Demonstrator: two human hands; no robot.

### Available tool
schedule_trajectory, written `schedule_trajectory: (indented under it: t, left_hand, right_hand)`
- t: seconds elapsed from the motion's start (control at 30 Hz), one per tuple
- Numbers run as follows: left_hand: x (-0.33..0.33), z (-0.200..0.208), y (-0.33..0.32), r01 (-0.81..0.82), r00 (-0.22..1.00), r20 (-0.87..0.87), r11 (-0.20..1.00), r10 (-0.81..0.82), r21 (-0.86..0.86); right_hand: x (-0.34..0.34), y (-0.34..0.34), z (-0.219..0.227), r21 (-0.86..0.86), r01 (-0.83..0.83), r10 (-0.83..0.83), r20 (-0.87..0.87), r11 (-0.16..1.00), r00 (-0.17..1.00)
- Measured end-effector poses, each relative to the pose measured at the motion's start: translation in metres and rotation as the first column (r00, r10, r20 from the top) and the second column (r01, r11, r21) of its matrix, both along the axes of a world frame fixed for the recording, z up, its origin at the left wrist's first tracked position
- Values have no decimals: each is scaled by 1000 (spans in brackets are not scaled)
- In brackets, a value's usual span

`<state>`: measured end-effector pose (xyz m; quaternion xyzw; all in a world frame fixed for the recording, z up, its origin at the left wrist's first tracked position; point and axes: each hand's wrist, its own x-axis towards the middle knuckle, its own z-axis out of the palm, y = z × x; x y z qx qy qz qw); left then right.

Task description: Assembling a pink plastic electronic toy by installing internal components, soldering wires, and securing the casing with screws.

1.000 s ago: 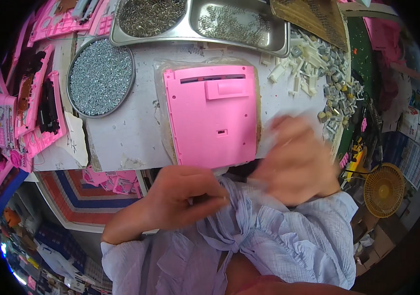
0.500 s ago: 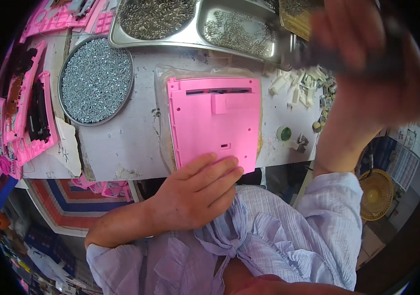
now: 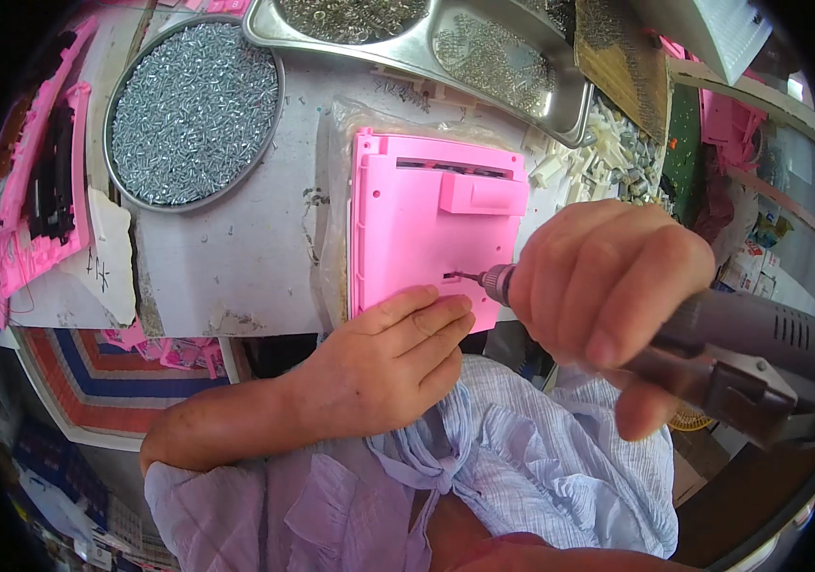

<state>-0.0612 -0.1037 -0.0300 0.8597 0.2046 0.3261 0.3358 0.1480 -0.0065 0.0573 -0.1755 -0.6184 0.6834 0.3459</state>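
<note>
A pink plastic housing panel (image 3: 427,224) lies flat on the white worktop, near its front edge. My left hand (image 3: 384,362) rests on the panel's near corner, fingers pressing it down. My right hand (image 3: 603,281) is closed around a grey electric screwdriver (image 3: 751,353). Its bit touches the panel close to my left fingertips.
A round metal dish of small screws (image 3: 193,110) sits at the back left. A steel tray with compartments of screws and small metal parts (image 3: 427,43) stands behind the panel. White plastic bits (image 3: 608,157) lie at the right. More pink parts (image 3: 31,214) are stacked at the left.
My right hand came down from the upper right with the screwdriver and set its bit on the panel. My left hand stays on the panel's near edge.
</note>
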Motion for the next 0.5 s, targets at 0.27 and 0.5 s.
schedule_trajectory:
  t: [0.27,0.5]
  left_hand:
    - [2,-4,-4,-61,996,64,998,61,6]
    - [5,-7,-6,-65,995,70,998,64,2]
  right_hand:
    - [1,-3,-18,-172,-26,21,-30,985,999]
    - [3,-12,-13,-178,84,-62,127,980,990]
